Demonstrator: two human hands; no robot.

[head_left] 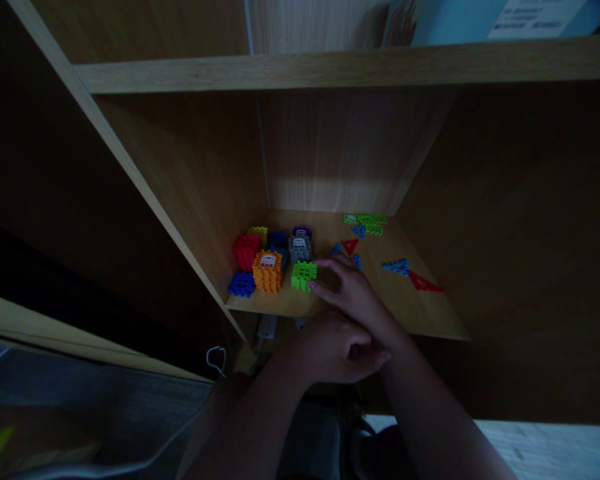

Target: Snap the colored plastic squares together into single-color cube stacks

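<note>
My right hand [350,285] reaches onto the wooden shelf, its thumb and index finger at the right corners of a small stack of green interlocking building tiles [304,275]. Just below, in front of the shelf edge, my left hand [337,348] is closed with curled fingers beside my right wrist; nothing shows in it. Left of the green stack stand stacks of orange tiles [267,272], red tiles [247,252] and blue tiles [242,285]. Grey tiles [300,248] sit directly behind the green ones, with purple tiles [301,232] at their back.
Farther back are yellow tiles [258,233] and loose green tiles [373,220]. Blue triangles [397,267] and red triangles [424,283] lie flat on the right. An upper shelf board [330,70] crosses above. A white cable [217,360] hangs below left.
</note>
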